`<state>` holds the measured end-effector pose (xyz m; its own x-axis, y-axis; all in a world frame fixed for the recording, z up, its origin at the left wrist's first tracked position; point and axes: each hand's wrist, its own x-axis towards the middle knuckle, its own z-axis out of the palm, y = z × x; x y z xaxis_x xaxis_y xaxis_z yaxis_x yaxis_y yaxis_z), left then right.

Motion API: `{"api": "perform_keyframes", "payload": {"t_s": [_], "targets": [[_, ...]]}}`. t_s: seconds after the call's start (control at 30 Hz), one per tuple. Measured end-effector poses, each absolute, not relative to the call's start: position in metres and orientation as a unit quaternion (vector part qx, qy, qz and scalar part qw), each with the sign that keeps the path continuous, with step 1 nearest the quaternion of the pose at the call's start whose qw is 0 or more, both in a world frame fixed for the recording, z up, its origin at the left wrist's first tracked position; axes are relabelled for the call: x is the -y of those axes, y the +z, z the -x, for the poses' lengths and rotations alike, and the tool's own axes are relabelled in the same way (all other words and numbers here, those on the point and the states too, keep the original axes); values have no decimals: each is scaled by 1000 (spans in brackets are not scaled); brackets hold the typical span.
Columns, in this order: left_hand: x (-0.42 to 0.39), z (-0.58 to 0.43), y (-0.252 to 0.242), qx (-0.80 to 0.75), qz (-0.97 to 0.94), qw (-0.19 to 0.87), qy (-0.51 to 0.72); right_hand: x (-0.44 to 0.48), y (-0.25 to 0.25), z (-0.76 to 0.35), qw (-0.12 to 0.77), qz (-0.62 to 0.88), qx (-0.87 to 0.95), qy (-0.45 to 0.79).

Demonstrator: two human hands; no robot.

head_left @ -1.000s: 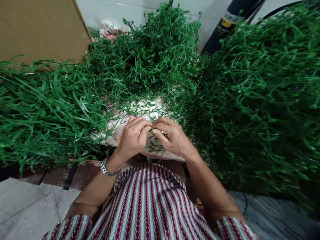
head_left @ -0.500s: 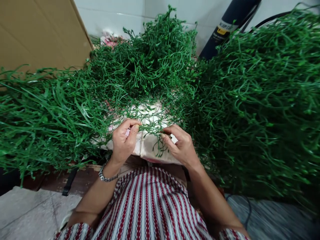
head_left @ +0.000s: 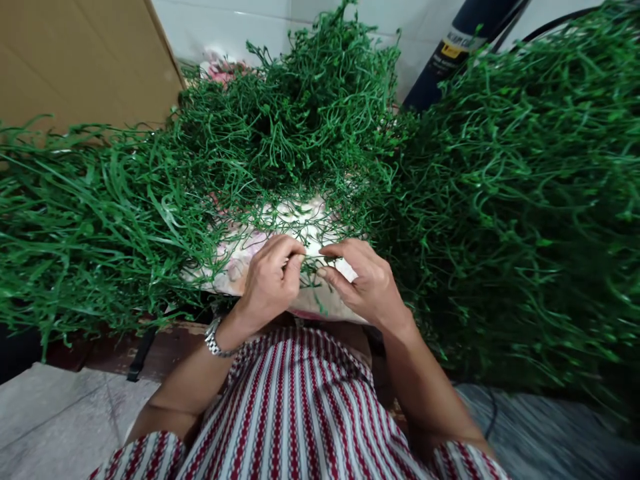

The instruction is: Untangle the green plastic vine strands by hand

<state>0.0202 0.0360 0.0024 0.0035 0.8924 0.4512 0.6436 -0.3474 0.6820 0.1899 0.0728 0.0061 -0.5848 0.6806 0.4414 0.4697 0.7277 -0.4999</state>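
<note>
My left hand [head_left: 273, 277], with a metal watch on its wrist, is closed in a pinch on the end of a thin green plant sprig [head_left: 313, 265]. Across from it, my right hand [head_left: 364, 283] grips the same sprig between thumb and forefinger, the fingertips a little apart around it. The two hands nearly meet over a pale floral cloth [head_left: 320, 300]. Loose green stems [head_left: 280, 217] lie scattered on the cloth just beyond my fingers. Where exactly the sprig enters the left fingers is partly hidden.
Heaps of green stems surround me: a left heap [head_left: 100, 233], a back heap [head_left: 310, 107] and a tall right heap [head_left: 530, 213]. A cardboard panel [head_left: 90, 60] stands at back left. A dark blue cylinder [head_left: 445, 60] leans against the tiled wall [head_left: 225, 30].
My left hand has moved right, closer to my right hand, and its pinch has shifted along the sprig. My right hand stays in nearly the same place.
</note>
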Motion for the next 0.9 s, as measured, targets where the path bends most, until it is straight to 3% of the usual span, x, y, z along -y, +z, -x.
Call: {"api": "perform_keyframes", "payload": {"t_s": [0.2,0.47,0.63,0.8,0.9], "targets": [[-33,-18,3,-584,-647,197,449,-74,-8,-190,396,338,850,80],[-32,-18,6,-561,-639,288,440,-76,-7,-184,433,328,836,81],[-34,-13,6,-539,-661,300,427,-77,-3,-188,429,315,833,153],[-33,-9,6,-531,-651,327,433,-80,0,-192,337,280,857,273],[-31,-10,6,-529,-655,323,432,-77,-3,-188,327,293,850,292]]}}
